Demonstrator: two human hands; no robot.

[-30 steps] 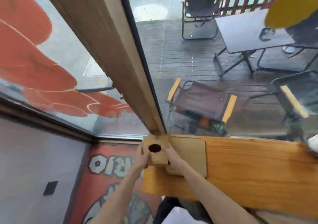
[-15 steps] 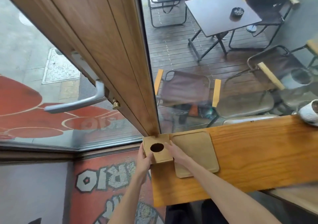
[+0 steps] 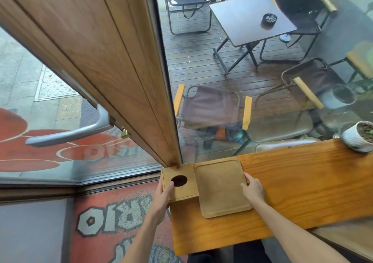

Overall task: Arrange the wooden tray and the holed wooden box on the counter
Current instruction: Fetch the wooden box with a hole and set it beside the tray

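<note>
The holed wooden box [image 3: 181, 190] sits at the far left end of the wooden counter [image 3: 302, 192], against the door frame, with its dark oval hole facing up. My left hand [image 3: 161, 200] grips its left side, thumb on top near the hole. Right beside it lies the flat wooden tray [image 3: 220, 188], touching the box's right side. My right hand [image 3: 253, 188] holds the tray's right edge, fingers curled over the rim.
A white plant pot [image 3: 357, 139] stands at the counter's far right. A wooden door frame [image 3: 121, 71] with a metal handle [image 3: 70, 133] rises behind the box. Glass runs along the counter's back edge; chairs and a table stand outside.
My right hand has left the box and moved right to the tray's right edge. The box stays in my left hand at the counter's left end. The view has tilted down.
</note>
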